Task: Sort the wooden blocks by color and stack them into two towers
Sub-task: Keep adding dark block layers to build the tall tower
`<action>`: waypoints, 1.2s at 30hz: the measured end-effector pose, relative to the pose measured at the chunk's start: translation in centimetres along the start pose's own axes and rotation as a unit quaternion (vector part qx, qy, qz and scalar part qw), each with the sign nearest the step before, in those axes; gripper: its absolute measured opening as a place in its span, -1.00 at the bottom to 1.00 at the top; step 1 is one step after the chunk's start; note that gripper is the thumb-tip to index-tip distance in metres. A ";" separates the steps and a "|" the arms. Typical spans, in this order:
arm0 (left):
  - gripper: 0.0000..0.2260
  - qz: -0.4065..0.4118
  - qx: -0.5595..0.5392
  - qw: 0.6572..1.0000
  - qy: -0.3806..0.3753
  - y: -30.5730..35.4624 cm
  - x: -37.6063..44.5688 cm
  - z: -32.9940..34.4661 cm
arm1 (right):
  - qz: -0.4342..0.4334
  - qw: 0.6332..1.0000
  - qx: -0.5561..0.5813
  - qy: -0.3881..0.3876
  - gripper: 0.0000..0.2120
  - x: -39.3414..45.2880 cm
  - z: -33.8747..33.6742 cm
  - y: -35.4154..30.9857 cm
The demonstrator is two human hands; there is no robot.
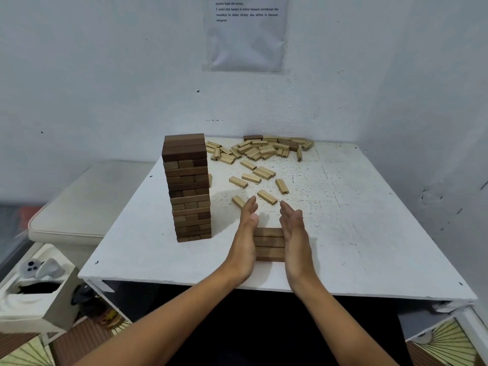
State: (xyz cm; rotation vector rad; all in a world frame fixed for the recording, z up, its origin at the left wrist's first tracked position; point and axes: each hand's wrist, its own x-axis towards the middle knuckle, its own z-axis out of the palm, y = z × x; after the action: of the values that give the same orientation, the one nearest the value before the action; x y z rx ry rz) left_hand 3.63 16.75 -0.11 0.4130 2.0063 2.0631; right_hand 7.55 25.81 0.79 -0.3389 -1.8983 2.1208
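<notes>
Fingers point(250, 207) of both hands lie straight, pressing flat against a short block stack point(269, 244) between them.

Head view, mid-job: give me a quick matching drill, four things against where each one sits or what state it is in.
Things:
1. tall dark brown wooden block tower
2. loose pile of light tan wooden blocks
3. short stack of brown wooden blocks
4. printed paper sheet in a plastic sleeve

Places or states:
A. fixed to the white wall
B. between the left hand and right hand, near the table's front edge
C. standing on the table's left side
D. scattered at the table's far edge

Pairs: 1-C, 2-D, 3-B, 4-A
</notes>
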 end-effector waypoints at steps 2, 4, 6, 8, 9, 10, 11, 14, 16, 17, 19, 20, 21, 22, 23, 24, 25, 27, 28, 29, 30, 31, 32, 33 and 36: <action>-0.43 -0.003 0.000 1.000 -0.006 -0.1 0.1 -0.1 | 0.004 1.000 0.007 0.000 -0.43 0.0 -0.1 0.0; -0.42 -0.004 0.040 0.999 -0.017 0.1 0.1 -0.4 | 0.000 1.000 0.011 -0.005 -0.50 0.1 -0.4 -0.1; -0.43 0.021 0.134 0.990 -0.033 0.5 -0.1 -1.1 | -0.016 1.000 -0.008 -0.003 -0.75 0.5 -1.0 -0.1; -0.40 0.069 0.243 0.966 -0.053 0.7 -0.1 -2.3 | -0.029 0.998 -0.061 -0.011 -0.74 0.9 -2.1 -0.3; -0.38 0.087 0.291 0.950 -0.067 0.8 0.0 -2.9 | -0.035 0.994 -0.099 -0.026 -0.65 1.1 -2.7 -0.4; -0.36 0.100 0.333 0.934 -0.083 0.8 0.0 -3.6 | -0.041 0.987 -0.149 -0.042 -0.58 1.3 -3.4 -0.4; -0.35 0.110 0.367 0.918 -0.099 0.8 0.1 -4.2 | -0.049 0.976 -0.203 -0.066 -0.54 1.5 -4.1 -0.4; -0.34 0.148 0.439 0.877 -0.126 0.6 0.3 -5.2 | -0.042 0.924 -0.339 -0.169 -0.42 2.0 -5.7 -0.9; -0.36 0.158 0.453 0.868 -0.125 0.5 0.4 -5.5 | -0.031 0.896 -0.386 -0.216 -0.37 2.3 -6.0 -1.2; -0.37 0.164 0.454 0.867 -0.122 0.4 0.4 -5.5 | -0.030 0.890 -0.396 -0.223 -0.35 2.4 -6.1 -1.4; -0.41 0.174 0.450 0.868 -0.113 0.4 0.6 -5.5 | -0.035 0.888 -0.408 -0.210 -0.36 2.4 -6.1 -1.6; -0.42 0.177 0.450 0.869 -0.106 0.3 0.6 -5.5 | -0.038 0.888 -0.414 -0.196 -0.38 2.3 -6.1 -1.6; -0.43 0.179 0.450 0.869 -0.099 0.3 0.7 -5.4 | -0.044 0.887 -0.421 -0.182 -0.41 2.2 -6.1 -1.6; -0.44 0.180 0.451 0.870 -0.088 0.2 0.8 -5.4 | -0.054 0.886 -0.430 -0.166 -0.46 2.0 -6.1 -1.6; -0.46 0.179 0.451 0.871 -0.076 0.2 0.8 -5.3 | -0.062 0.885 -0.437 -0.148 -0.50 1.9 -6.1 -1.6; -0.47 0.179 0.451 0.872 -0.063 0.1 0.8 -5.2 | -0.067 0.886 -0.440 -0.129 -0.55 1.7 -6.1 -1.5; -0.50 0.179 0.451 0.873 -0.050 0.0 0.8 -5.1 | -0.068 0.890 -0.438 -0.110 -0.60 1.5 -6.1 -1.5; -0.57 0.178 0.448 0.876 -0.027 0.0 0.9 -4.9 | -0.068 0.897 -0.429 -0.077 -0.69 1.2 -6.1 -1.4; -0.61 0.173 0.447 0.878 -0.016 0.0 0.9 -4.8 | -0.067 0.900 -0.425 -0.067 -0.72 1.0 -6.1 -1.3; -0.65 0.167 0.446 0.879 -0.007 0.0 1.0 -4.8 | -0.064 0.902 -0.422 -0.060 -0.73 0.8 -6.1 -1.2; -0.69 0.161 0.447 0.880 0.003 0.1 1.1 -4.7 | -0.059 0.903 -0.421 -0.056 -0.73 0.7 -6.1 -1.1; -0.72 0.157 0.447 0.881 0.009 0.1 1.2 -4.5 | -0.053 0.904 -0.421 -0.053 -0.73 0.5 -6.1 -1.1; -0.75 0.160 0.441 0.883 0.014 0.1 1.2 -4.4 | -0.049 0.906 -0.418 -0.047 -0.73 0.5 -6.0 -1.0; -0.76 0.168 0.429 0.888 0.017 0.2 1.2 -4.2 | -0.050 0.909 -0.411 -0.036 -0.74 0.4 -6.0 -1.0; -0.67 0.180 0.386 0.904 -0.027 0.7 0.9 -3.9 | -0.072 0.931 -0.356 -0.020 -0.72 0.7 -6.1 -1.4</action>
State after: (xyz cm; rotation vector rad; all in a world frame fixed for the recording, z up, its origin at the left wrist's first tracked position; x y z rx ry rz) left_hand 1.38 13.37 0.57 1.0279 2.8146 1.2711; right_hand 9.11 31.85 1.46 -0.2794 -2.5723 1.2845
